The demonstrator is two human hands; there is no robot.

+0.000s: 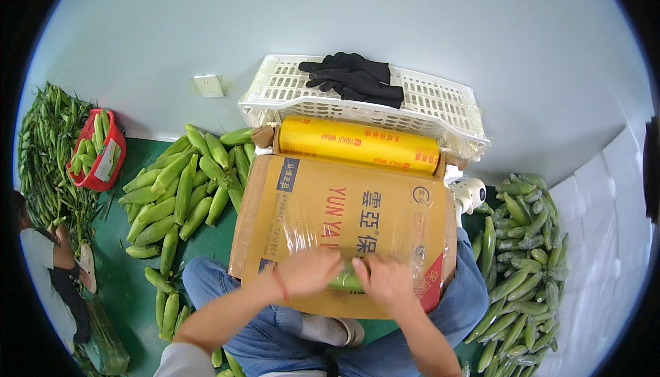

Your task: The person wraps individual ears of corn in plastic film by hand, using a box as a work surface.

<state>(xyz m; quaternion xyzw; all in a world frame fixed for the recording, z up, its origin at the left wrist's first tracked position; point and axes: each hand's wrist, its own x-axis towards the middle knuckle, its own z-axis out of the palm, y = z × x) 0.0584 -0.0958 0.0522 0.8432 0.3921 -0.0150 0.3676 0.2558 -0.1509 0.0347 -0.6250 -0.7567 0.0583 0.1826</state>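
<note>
Between my hands lies a green ear of corn in its husk (346, 280), low over a cardboard box (302, 219) whose top is covered with clear plastic film. My left hand (313, 270), blurred by motion, closes round the ear's left end. At the right end my right hand (386, 281) grips it, thumb toward the middle. Just beyond the box's top surface, a roll of yellow-wrapped cling film (357, 144) lies crosswise. How much film is on the ear is hard to make out.
Unwrapped corn (175, 191) is piled on the green floor at left; film-wrapped ears (526, 267) lie at right. Black gloves (354, 78) rest on an upturned white crate (440, 98) by the wall. Far left, a person (51, 267) sits near a red basket (93, 183).
</note>
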